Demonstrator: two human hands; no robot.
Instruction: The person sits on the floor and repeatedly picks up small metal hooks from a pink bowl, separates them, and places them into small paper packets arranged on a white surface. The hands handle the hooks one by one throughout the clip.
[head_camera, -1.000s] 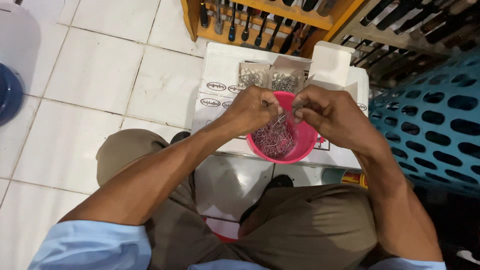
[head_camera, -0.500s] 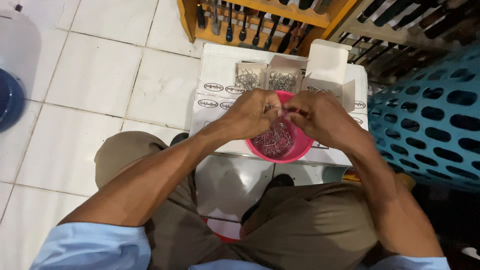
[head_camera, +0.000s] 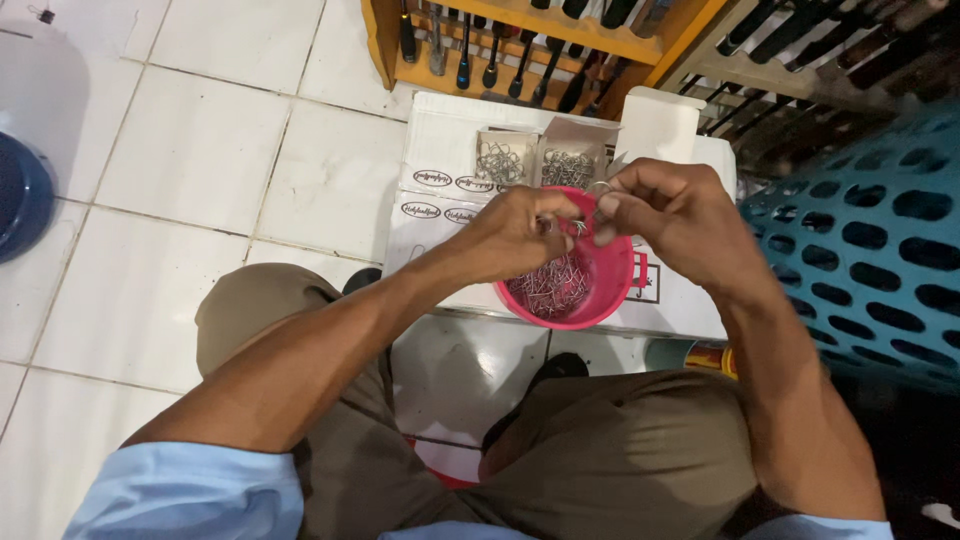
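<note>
- Left hand (head_camera: 520, 232) and right hand (head_camera: 665, 215) are meeting right over the pink bowl (head_camera: 612, 285), fingertips nearly touching each other.
- Both grips are pinching narrow around a small metal hook (head_camera: 580, 226) held between them, just above the bowl's far rim. It's too tiny to say which hand is really carrying it.
- The bowl is holding a tangled heap of thin metal hooks (head_camera: 552, 288) and is sitting on a white cardboard box (head_camera: 440, 150), near its front edge toward the right.
- Two small open boxes (head_camera: 538, 160) of the same kind of hooks are sitting side by side near the back edge of that white box, just behind the bowl.
- A small white box (head_camera: 658, 125) is standing at the back right corner.
- The person is sitting with knees apart, in brown trousers and light blue sleeves.
- A blue plastic basket (head_camera: 870, 240) is sitting to the right on the white tiled floor (head_camera: 200, 180), and a wooden tool rack (head_camera: 520, 50) is standing behind the box.
</note>
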